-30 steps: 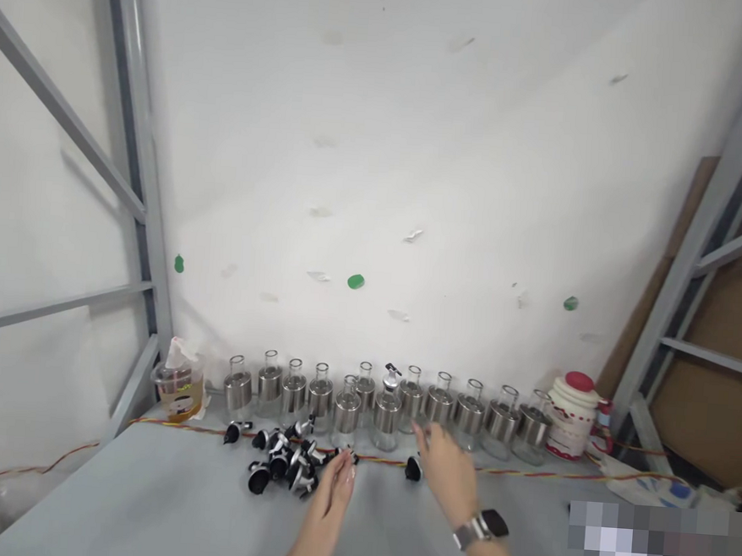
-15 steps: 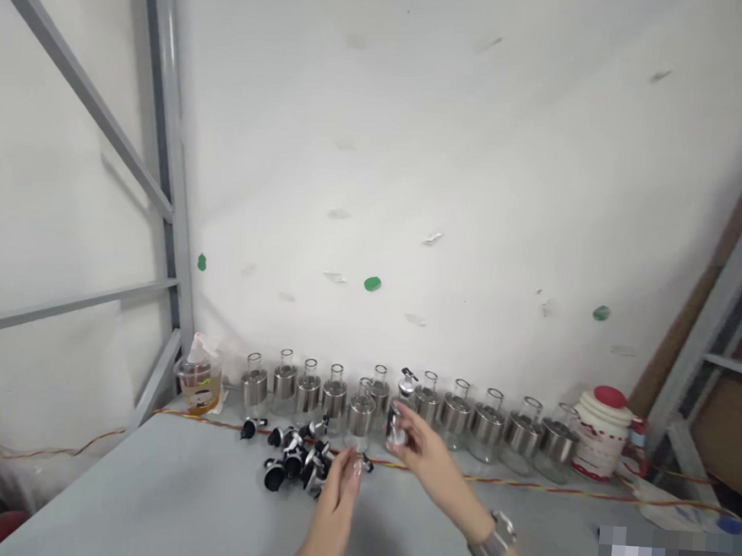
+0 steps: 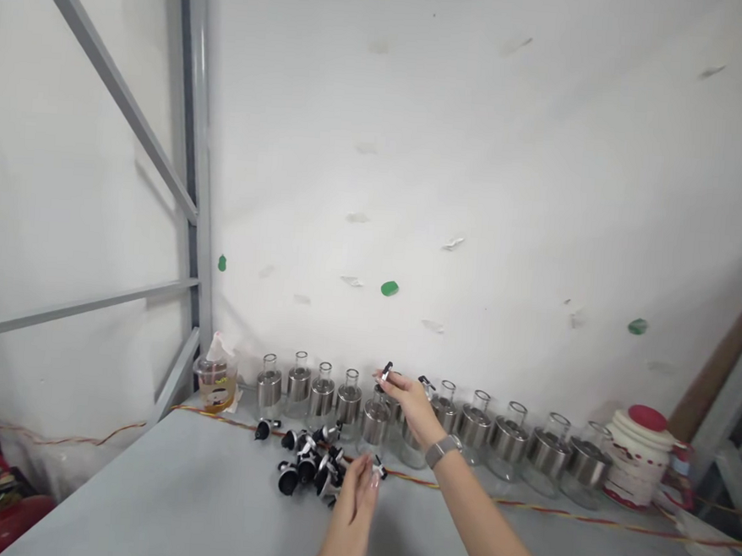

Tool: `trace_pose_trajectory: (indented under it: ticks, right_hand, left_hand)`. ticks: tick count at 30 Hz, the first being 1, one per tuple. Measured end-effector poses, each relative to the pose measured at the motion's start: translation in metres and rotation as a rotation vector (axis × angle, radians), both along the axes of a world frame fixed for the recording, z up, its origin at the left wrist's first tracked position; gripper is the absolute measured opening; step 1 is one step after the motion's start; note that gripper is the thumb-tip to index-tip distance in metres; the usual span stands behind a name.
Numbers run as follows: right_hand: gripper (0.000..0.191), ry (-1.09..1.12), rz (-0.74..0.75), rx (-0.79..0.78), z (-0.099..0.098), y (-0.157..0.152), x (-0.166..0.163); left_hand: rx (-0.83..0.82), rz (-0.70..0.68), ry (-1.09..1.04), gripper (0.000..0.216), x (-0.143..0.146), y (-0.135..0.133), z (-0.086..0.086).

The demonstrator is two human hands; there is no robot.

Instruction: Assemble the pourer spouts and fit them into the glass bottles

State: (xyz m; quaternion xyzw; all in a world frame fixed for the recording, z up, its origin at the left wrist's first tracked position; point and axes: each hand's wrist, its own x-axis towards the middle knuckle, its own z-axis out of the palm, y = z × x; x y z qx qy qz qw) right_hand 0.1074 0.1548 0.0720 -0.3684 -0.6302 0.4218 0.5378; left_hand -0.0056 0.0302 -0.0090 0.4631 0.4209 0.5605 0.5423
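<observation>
My right hand (image 3: 405,390) is closed on a silver-and-black bottle stopper (image 3: 386,370), held over the open neck of a glass bottle with a metal band (image 3: 375,421). Low in front of that bottle, my left hand (image 3: 356,489) has its fingers pressed together; a second stopper (image 3: 379,468) with a black lever shows at its fingertips, its lower part hidden. Just right of the right wrist, a bottle (image 3: 415,449) carries a stopper (image 3: 425,383) in its neck. Left of my left hand lies a pile of loose stoppers (image 3: 307,468).
Several open banded bottles (image 3: 511,432) stand in a row along the wall. A plastic cup of amber liquid (image 3: 216,384) is at the left end, a white jar with a red lid (image 3: 636,457) at the right. A twisted red-yellow cord (image 3: 558,515) crosses the grey table (image 3: 203,503).
My right hand has risen and moved left from before the stoppered bottle, bringing a stopper above the open bottle. My left hand stays low and closed. The view has shifted slightly.
</observation>
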Motion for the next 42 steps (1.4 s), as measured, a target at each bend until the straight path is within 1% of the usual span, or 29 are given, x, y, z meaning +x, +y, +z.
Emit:
trace_pose_trajectory:
  ticks: [5, 8, 12, 16, 20, 23, 24, 26, 28, 29, 30, 31, 32, 33, 34, 36, 38, 40, 42]
  right_hand:
    - [0.043, -0.039, -0.029, 0.035, -0.011, 0.0, -0.003]
    - [0.04, -0.063, -0.076, 0.073, -0.017, -0.003, -0.007]
    - [0.04, -0.085, -0.165, 0.101, -0.023, -0.009, -0.008]
    - [0.041, -0.081, -0.231, 0.106, -0.029, -0.01, -0.009]
    - [0.042, -0.068, -0.175, 0.101, -0.031, -0.004, -0.008]
    - [0.047, -0.05, -0.116, 0.094, -0.03, -0.005, -0.002]
    - [0.05, -0.035, -0.126, 0.101, -0.03, -0.008, 0.0]
    - [0.052, -0.015, -0.233, 0.149, -0.03, -0.02, 0.006]
    - [0.041, -0.049, -0.394, 0.219, -0.035, -0.036, 0.01]
    - [0.034, -0.101, -0.45, 0.245, -0.039, -0.045, 0.01]
    - [0.029, -0.175, -0.463, 0.257, -0.046, -0.055, 0.011]
    - [0.026, -0.262, -0.439, 0.256, -0.053, -0.063, 0.01]
    - [0.025, -0.351, -0.397, 0.248, -0.062, -0.071, 0.009]
    - [0.024, -0.44, -0.347, 0.238, -0.071, -0.078, 0.008]
    - [0.025, -0.52, -0.303, 0.228, -0.08, -0.084, 0.007]
    - [0.029, -0.662, -0.233, 0.209, -0.095, -0.091, 0.007]
    - [0.035, -0.769, -0.202, 0.196, -0.102, -0.094, 0.007]
    - [0.034, -0.835, -0.224, 0.197, -0.102, -0.092, 0.006]
    - [0.023, -0.872, -0.263, 0.21, -0.097, -0.089, 0.004]
  left_hand:
    - [-0.01, -0.034, 0.022, 0.065, 0.001, -0.003, 0.001]
    - [0.006, -0.048, -0.011, 0.064, 0.005, -0.005, -0.004]
    - [0.035, -0.04, -0.07, 0.069, 0.012, -0.006, -0.014]
    - [0.032, -0.024, -0.032, 0.067, 0.016, -0.005, -0.018]
    - [0.037, -0.006, 0.004, 0.065, 0.016, -0.003, -0.02]
    - [0.057, 0.001, 0.061, 0.058, 0.013, -0.001, -0.022]
    - [0.066, 0.014, 0.092, 0.055, 0.012, 0.0, -0.022]
    - [0.106, 0.048, 0.194, 0.049, 0.006, 0.001, -0.018]
    - [0.185, 0.107, 0.4, 0.042, -0.004, 0.002, -0.009]
    - [0.236, 0.142, 0.555, 0.038, -0.011, 0.002, -0.003]
    - [0.276, 0.211, 0.731, 0.031, -0.018, 0.004, 0.002]
    - [0.264, 0.294, 0.897, 0.027, -0.025, 0.005, 0.008]
    - [0.228, 0.336, 1.045, 0.026, -0.032, 0.006, 0.012]
    - [0.171, 0.358, 1.158, 0.027, -0.038, 0.008, 0.015]
    - [0.108, 0.351, 1.237, 0.03, -0.043, 0.01, 0.017]
    - [0.023, 0.299, 1.3, 0.035, -0.05, 0.013, 0.015]
    - [0.006, 0.254, 1.28, 0.033, -0.052, 0.016, 0.01]
    - [0.025, 0.232, 1.248, 0.029, -0.052, 0.017, 0.006]
    - [0.047, 0.222, 1.236, 0.023, -0.051, 0.018, 0.005]
